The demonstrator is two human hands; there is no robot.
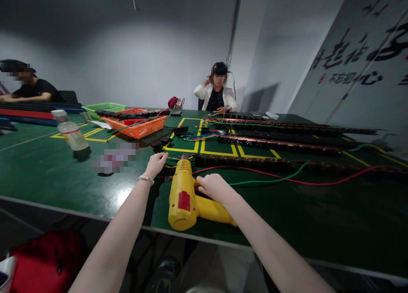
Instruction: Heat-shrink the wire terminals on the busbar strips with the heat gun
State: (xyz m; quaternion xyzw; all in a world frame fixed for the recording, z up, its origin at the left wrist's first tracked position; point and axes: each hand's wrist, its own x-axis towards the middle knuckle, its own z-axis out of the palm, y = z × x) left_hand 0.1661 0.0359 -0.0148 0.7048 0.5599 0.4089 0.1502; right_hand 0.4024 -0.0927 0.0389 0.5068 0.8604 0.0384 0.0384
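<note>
Head view shows a yellow plastic heat gun (183, 195) over the near side of the green table (318, 225), pointing to the far side. The right hand (214, 185) wraps around its handle. The left hand (157, 164) has curled fingers near some thin coloured wires (174, 159) by the gun's tip; I cannot tell if they pinch one. The step looks like warming wire ends. Next probably calls for steady aim, with fingers away from the tip.
</note>
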